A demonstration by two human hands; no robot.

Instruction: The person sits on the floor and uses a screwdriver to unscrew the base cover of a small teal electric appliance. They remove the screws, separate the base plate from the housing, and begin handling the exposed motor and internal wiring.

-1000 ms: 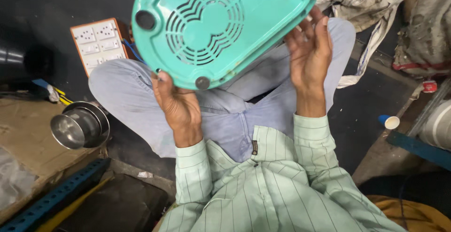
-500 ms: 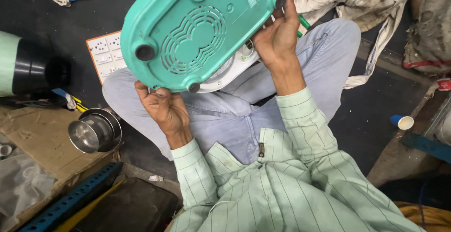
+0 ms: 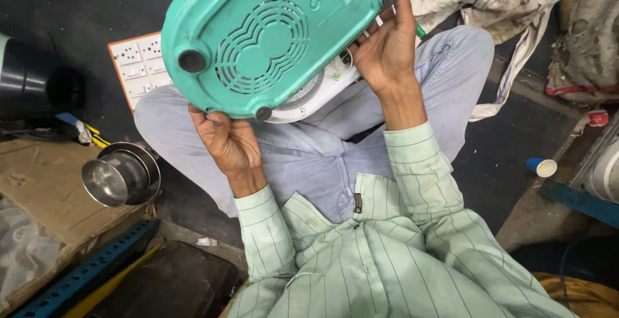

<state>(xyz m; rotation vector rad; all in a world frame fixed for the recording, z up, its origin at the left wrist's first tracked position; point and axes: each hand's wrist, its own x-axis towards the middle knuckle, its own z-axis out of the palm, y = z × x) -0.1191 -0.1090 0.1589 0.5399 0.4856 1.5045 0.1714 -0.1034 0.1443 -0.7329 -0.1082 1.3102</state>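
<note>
Overhead, 2 bare hands hold a teal plastic appliance base (image 3: 271, 41) at upper centre of the frame. Left hand (image 3: 225, 141) grips its lower edge; right hand (image 3: 387, 47) clasps its right side. Steel pot (image 3: 119, 176) lies at left.

Light is even and fairly bright, falling from above. The steel cup (image 3: 121, 175) shows mild glare. The dark floor (image 3: 77, 47) stays dim. Focus is sharp, with wide-angle stretch at the edges.

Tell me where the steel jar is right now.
In the head view the steel jar lies on its side at the left, on cardboard, beside the person's knee and below the switchboard.
</note>
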